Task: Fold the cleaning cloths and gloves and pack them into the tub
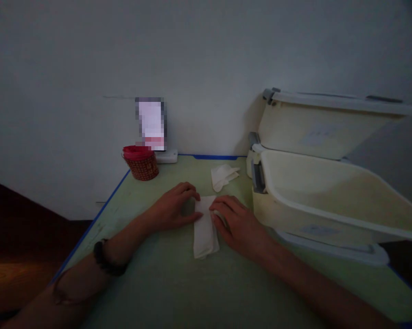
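Observation:
A long folded white tissue [203,235] lies flat on the table in front of me, its length pointing away. At its left edge is my left hand [173,205], with thumb and fingers apart and their tips touching the tissue. My right hand [238,224] is at the opposite edge, fingers bent and thumb drawn in close, seemingly pinching that side. Just beyond the folded one rests a second, crumpled white tissue [222,176].
A large cream storage bin [295,219] with its lid [305,128] raised fills the right side of the table. At the back left stand a small red-lined basket [142,167] and a pixelated upright screen [152,121] on a white base. Blue tape edges the green tabletop [151,283].

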### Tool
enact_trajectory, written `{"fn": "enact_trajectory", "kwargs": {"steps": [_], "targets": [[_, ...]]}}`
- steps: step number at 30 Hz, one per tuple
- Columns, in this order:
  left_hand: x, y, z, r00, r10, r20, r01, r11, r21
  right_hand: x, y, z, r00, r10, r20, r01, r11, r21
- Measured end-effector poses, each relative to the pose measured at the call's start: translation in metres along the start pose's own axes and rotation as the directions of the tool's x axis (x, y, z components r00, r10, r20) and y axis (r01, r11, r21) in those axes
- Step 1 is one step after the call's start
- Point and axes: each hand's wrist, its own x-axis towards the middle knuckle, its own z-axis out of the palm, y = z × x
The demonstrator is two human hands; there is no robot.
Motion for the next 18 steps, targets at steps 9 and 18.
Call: {"fn": "enact_trajectory", "kwargs": {"steps": [9,18], "targets": [[-0.001,0.006,-0.003,0.997,-0.025,0.077,0.021,0.998,0.06,-0.002,0.014,0.017,0.988,0.141,-0.062,-0.137,0.988,0.066],[0.001,0.025,0.001,0.977,-0.007,0.212,-0.012,0.996,0.086,-0.002,0.021,0.02,0.989,0.15,0.0,-0.149,0.982,0.114]]}}
